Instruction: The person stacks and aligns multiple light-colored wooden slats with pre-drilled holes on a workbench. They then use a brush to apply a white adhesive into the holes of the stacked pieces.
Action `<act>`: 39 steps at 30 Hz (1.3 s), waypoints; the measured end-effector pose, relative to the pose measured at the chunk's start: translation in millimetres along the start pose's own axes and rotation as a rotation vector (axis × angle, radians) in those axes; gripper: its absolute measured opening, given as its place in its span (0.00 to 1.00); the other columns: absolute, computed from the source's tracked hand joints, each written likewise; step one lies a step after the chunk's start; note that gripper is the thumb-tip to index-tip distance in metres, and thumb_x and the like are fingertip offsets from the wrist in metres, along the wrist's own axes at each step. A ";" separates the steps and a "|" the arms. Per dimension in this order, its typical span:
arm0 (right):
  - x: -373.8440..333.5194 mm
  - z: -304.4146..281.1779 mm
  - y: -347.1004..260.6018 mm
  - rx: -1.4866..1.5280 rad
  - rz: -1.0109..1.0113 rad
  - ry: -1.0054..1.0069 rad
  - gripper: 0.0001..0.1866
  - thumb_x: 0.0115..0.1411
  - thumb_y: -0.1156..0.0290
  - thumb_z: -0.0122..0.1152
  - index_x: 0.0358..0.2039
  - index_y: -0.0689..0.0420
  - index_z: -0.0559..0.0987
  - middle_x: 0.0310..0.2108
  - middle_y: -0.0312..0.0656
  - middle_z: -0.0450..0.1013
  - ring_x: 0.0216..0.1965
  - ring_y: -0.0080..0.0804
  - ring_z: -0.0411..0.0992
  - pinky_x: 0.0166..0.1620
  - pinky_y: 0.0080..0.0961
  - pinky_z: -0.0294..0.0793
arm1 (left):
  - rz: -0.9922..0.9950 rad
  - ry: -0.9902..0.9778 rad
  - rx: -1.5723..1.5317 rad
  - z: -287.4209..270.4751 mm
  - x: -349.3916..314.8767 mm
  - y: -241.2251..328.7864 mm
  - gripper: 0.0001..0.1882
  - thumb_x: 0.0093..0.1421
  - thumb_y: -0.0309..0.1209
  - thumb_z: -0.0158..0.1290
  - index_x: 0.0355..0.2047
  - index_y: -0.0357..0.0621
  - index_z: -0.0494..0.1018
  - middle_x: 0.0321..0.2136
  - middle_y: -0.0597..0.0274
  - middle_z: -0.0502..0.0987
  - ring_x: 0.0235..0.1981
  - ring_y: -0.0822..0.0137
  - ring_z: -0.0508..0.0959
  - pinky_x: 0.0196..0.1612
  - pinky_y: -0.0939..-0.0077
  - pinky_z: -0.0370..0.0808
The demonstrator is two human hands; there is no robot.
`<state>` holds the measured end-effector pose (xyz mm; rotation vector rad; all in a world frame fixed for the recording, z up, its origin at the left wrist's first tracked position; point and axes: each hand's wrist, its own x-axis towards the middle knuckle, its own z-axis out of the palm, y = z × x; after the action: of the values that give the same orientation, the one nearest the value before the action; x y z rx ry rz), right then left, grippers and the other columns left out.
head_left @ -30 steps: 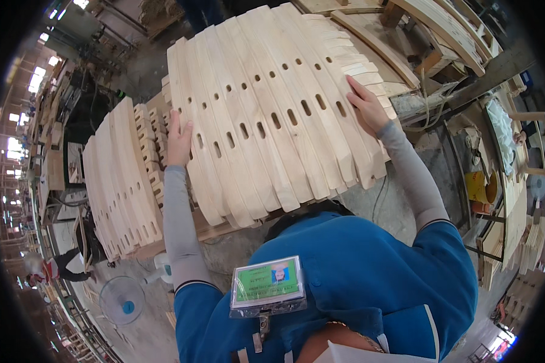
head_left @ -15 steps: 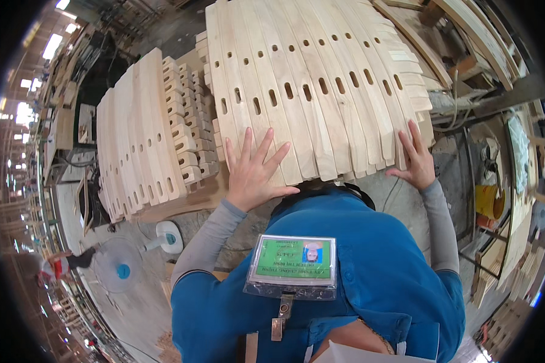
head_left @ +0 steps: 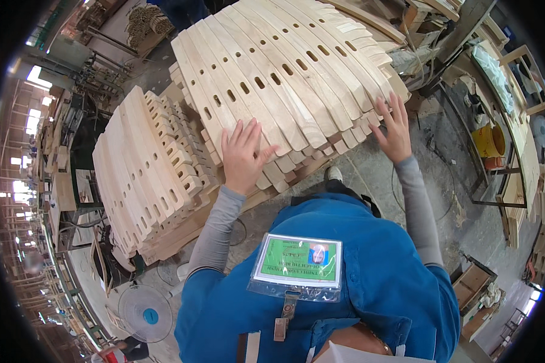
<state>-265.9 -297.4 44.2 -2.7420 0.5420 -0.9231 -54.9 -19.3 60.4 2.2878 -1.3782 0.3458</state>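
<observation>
Pale wooden slats, each with oval slots, lie side by side in a tall layered stack before me. At the stack's near left end, my left hand rests palm down on the slats' ends, fingers stretched out. My right hand is at the near right corner, its fingers extended along the slat ends and its thumb apart. Neither hand grasps a piece. Lower layers of slat ends show beneath the top row, between the two hands.
A second stack of slotted slats stands at the left. Near the lower left is a fan. A metal-framed table and a yellow bucket are at the right. Part of another person shows beyond the stack.
The view has turned, and the stack appears tilted with more of its near side showing. My left hand's fingers have drawn closer together; both hands remain at the near ends.
</observation>
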 end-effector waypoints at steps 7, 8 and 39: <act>-113.0 -9.3 -26.9 0.069 0.270 -0.119 0.29 0.49 0.71 0.59 0.54 0.56 0.64 0.59 0.50 0.51 0.60 0.50 0.49 0.58 0.39 0.52 | -0.251 0.263 0.067 -6.1 36.5 -70.9 0.12 0.50 0.34 0.53 0.33 0.40 0.75 0.30 0.51 0.72 0.35 0.53 0.71 0.41 0.63 0.65; -125.0 -12.6 -27.4 0.063 0.292 -0.130 0.29 0.49 0.72 0.59 0.53 0.56 0.65 0.59 0.50 0.52 0.59 0.50 0.50 0.58 0.39 0.52 | -0.247 0.226 0.034 -5.8 48.8 -75.6 0.12 0.49 0.35 0.53 0.32 0.40 0.76 0.30 0.51 0.73 0.34 0.53 0.71 0.41 0.63 0.66; -682.0 -210.3 -121.2 -0.407 1.747 0.157 0.29 0.48 0.66 0.56 0.51 0.61 0.64 0.53 0.56 0.58 0.55 0.49 0.56 0.57 0.37 0.57 | 0.967 -0.676 -0.316 144.5 -75.3 346.7 0.17 0.53 0.40 0.49 0.37 0.39 0.71 0.32 0.48 0.73 0.35 0.51 0.72 0.40 0.60 0.69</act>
<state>-864.8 72.6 -124.3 -1.2642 2.5701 -0.4368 -398.3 -172.3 -13.2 1.3639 -2.5992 -0.3969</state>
